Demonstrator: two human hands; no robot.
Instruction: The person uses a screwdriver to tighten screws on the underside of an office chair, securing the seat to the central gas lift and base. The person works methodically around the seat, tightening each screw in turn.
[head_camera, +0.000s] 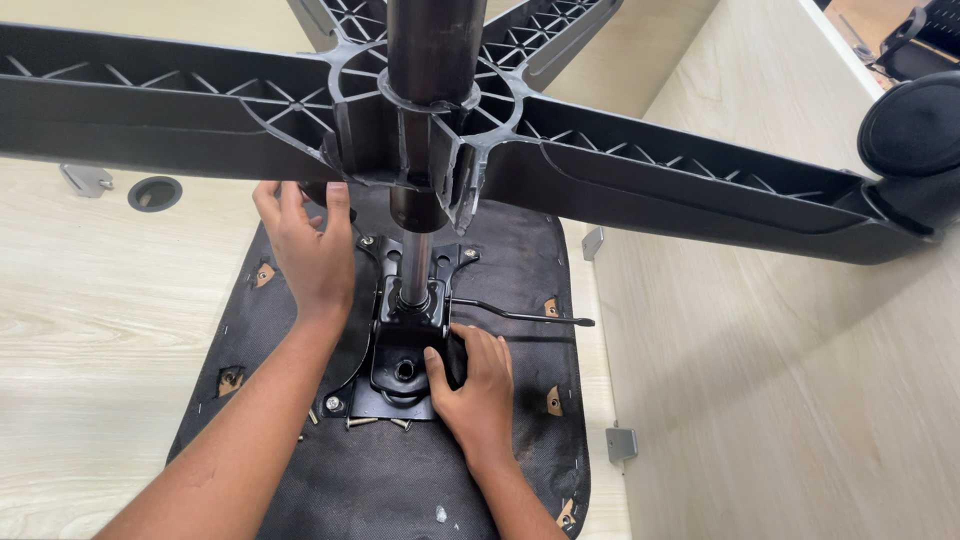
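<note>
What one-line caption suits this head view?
Both hands, left hand and right hand, rest on an upturned chair seat's black mechanism plate beneath the star base.

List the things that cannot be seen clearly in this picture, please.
- Head view: the left hand has its fingertips hidden behind the star base.
- The top of the gas cylinder is hidden by the base hub.
- The arms of the base are cut off by the picture's edges.
- The screws beside the metal plate are too small to count.
- The right hand covers part of the plate.

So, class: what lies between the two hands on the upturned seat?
In the head view, the black metal mechanism plate with the gas-lift column rising from it lies between the left hand and right hand.
</note>
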